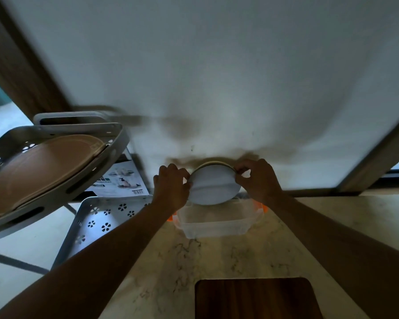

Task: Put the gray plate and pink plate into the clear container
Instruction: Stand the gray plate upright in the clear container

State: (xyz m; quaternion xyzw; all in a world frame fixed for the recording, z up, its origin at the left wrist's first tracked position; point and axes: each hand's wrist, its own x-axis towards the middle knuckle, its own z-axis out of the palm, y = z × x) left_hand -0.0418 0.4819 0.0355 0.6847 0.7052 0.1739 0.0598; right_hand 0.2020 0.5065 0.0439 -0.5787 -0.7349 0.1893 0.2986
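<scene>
Head view shows us holding a round, pale gray plate point(213, 187) on edge between both hands, its face tilted toward us. Our left hand point(171, 188) pinches the left rim with curled fingers, and our right hand point(258, 180) pinches the right rim, so both are closed on the plate. It hangs just above the far side of the clear rectangular plastic container with orange latches point(213, 223), which sits on the pale marble counter point(217, 261) near its far edge, against the white wall. Directly below the plate the container is open, so lowering it straight down looks like the coming move. Behind its top rim we see a thin second edge, possibly the pink plate; we cannot tell.
</scene>
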